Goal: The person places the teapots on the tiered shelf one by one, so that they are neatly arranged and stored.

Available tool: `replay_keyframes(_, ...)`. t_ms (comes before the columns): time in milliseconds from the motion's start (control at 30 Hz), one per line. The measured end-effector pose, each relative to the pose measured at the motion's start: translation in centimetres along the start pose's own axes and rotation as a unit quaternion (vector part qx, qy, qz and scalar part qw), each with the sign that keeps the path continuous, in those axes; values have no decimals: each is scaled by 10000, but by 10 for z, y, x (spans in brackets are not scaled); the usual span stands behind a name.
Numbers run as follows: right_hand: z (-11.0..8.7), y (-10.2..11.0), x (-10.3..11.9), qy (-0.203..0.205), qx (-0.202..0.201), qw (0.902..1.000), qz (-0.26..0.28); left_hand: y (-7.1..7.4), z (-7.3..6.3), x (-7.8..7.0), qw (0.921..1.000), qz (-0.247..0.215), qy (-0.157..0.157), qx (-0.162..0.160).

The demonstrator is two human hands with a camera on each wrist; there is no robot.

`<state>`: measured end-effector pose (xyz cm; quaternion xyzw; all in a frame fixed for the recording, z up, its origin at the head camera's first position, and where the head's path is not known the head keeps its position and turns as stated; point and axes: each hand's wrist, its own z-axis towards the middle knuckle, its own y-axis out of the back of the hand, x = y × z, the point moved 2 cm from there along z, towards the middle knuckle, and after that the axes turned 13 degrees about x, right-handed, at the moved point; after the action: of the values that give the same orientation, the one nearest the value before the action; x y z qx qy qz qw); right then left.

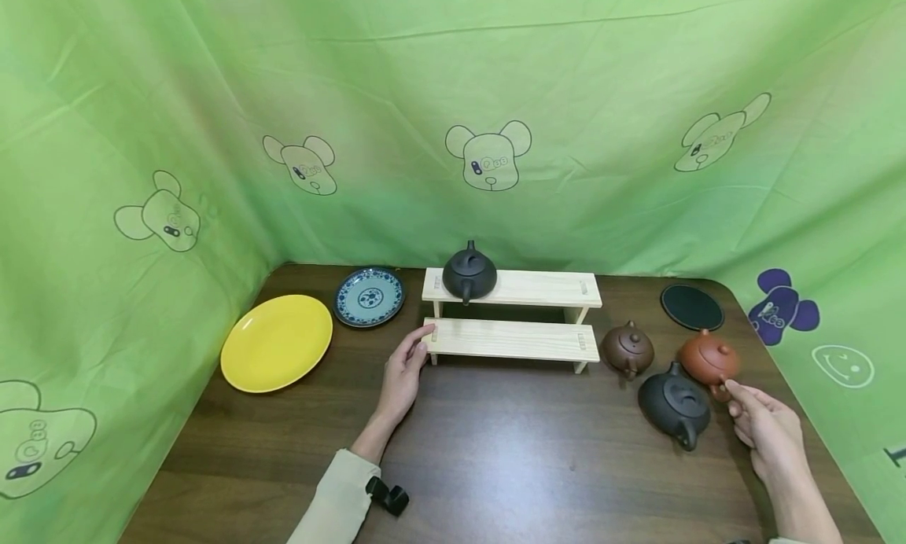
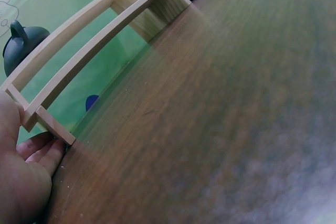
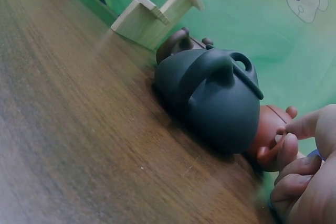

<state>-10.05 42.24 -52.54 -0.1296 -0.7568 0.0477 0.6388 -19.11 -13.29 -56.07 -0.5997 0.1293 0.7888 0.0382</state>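
My right hand [image 1: 771,434] pinches the handle of a reddish-brown clay teapot [image 1: 708,358] between thumb and fingers, seen close in the right wrist view. Against that pot's left front stands a black teapot [image 1: 674,406], and a dark brown teapot [image 1: 627,349] sits behind it to the left. My left hand [image 1: 403,379] grips the left end of a two-step wooden stand [image 1: 513,338], thumb and fingers about its corner and leg in the left wrist view [image 2: 26,166]. On the stand's upper step, at the left, rests another black teapot [image 1: 470,273].
A yellow plate [image 1: 276,343] and a blue patterned plate [image 1: 369,297] lie on the left of the brown table [image 1: 495,450]. At the back right is a black round mat [image 1: 692,306]. A green curtain [image 1: 396,88] encloses the table at the back and sides.
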Motion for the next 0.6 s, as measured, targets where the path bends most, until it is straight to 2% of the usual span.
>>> replay_keyframes(100, -1, 0, 0, -9, 101, 9999, 4, -1, 1, -1, 9999, 35, 117, -20)
replay_keyframes(300, 0, 0, 1, 90, 203, 9997, 100, 1, 3, 10, 9998, 58, 182, -1)
replay_keyframes(533, -1, 1, 2, 224, 336, 9979, 500, 0, 1, 0, 10000, 71, 23, -5)
replay_keyframes(600, -1, 2, 2, 257, 378, 9972, 586, 0, 1, 3, 10000, 81, 27, 12)
